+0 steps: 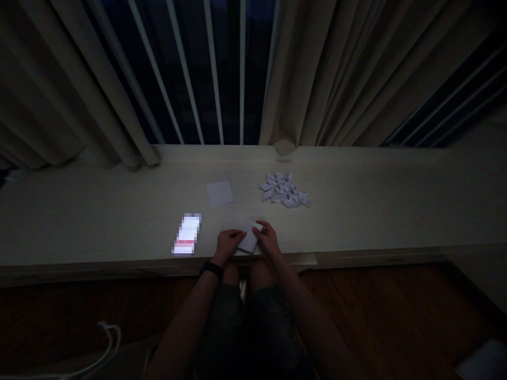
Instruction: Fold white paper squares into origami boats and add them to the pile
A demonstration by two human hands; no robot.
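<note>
Between my two hands, near the front edge of the pale ledge, is a folded sheet of white paper. My left hand pinches its left side between thumb and fingers. On its upper right side, my right hand grips the paper, fingers curled at the corner. Beyond the hands lies a group of several folded white paper boats. A flat stack of square white paper rests to their left; how many sheets it has I cannot tell.
A lit phone, its screen blurred, lies left of my hands on the ledge. Curtains and a barred window stand behind. A white cable is at lower left, near the wooden floor.
</note>
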